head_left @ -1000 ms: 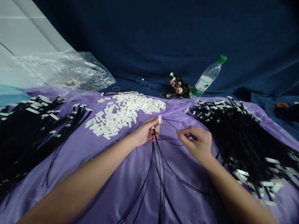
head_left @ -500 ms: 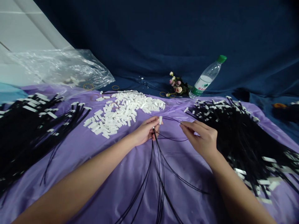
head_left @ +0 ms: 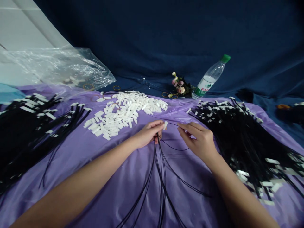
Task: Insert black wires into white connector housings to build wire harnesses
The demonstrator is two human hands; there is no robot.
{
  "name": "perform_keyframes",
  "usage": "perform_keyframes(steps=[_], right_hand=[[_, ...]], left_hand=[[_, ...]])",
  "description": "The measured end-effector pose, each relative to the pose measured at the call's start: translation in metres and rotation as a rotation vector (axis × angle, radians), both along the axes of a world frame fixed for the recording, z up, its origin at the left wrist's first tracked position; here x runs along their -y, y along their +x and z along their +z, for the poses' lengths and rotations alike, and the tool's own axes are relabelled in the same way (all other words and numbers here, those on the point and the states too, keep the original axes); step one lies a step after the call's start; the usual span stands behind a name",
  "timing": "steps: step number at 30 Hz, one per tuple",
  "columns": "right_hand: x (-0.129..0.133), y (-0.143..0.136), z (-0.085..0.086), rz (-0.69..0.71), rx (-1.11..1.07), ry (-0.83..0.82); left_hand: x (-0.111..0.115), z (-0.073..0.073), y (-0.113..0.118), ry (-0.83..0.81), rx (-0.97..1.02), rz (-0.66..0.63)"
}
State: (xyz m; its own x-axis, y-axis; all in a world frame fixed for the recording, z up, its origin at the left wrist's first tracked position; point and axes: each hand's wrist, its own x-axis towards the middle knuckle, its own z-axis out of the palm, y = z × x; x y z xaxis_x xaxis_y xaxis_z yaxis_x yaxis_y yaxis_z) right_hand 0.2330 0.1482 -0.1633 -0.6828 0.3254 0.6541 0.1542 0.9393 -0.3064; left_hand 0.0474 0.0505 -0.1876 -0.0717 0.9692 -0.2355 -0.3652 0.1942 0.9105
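Between the thumb and fingers of my left hand is a small white plastic piece. The same hand also grips a bundle of thin black cords, which hang down and fan out over the purple cloth. My right hand pinches one thin black cord just right of the white piece. That cord runs from the piece to my right fingertips, and a loop of cord sags below. Whether the cord passes through the piece is too small to tell.
A heap of white pieces lies beyond my left hand. Black cord bundles with white ends lie left and right. Farther back are a clear plastic bag, artificial flowers, rubber bands and a water bottle.
My right hand has moved left, nearer my left hand, shortening the stretch of cord between them. The white piece has shifted slightly right and down and now tilts.
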Motion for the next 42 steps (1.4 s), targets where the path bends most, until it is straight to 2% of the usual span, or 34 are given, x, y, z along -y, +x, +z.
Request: perform_keyframes(steps=[6,15,22,27,31,33,37,42], right_hand=[[0.005,-0.007,-0.007,-0.031,0.014,0.008],[0.014,-0.016,-0.005,-0.040,0.068,0.022],[0.014,-0.016,-0.006,-0.121,0.071,0.017],[0.014,-0.017,-0.009,-0.128,0.063,0.042],[0.015,-0.014,-0.003,-0.144,0.023,0.185],[0.017,-0.011,0.004,-0.049,0.020,0.310],[0.025,-0.012,0.012,0.289,0.127,0.440],[0.027,-0.019,0.002,0.350,0.185,0.458]], left_hand=[[0.001,-0.002,0.000,0.022,-0.105,-0.048],[0.001,-0.002,-0.001,0.040,-0.169,-0.072],[0.000,-0.001,0.001,0.006,-0.024,-0.034],[0.000,0.000,-0.001,-0.013,0.018,-0.069],[-0.001,0.001,-0.003,-0.022,0.045,-0.059],[-0.001,0.000,-0.004,-0.029,0.075,-0.033],[-0.001,-0.001,-0.005,-0.071,0.112,-0.009],[-0.001,-0.002,-0.005,-0.045,0.128,-0.015]])
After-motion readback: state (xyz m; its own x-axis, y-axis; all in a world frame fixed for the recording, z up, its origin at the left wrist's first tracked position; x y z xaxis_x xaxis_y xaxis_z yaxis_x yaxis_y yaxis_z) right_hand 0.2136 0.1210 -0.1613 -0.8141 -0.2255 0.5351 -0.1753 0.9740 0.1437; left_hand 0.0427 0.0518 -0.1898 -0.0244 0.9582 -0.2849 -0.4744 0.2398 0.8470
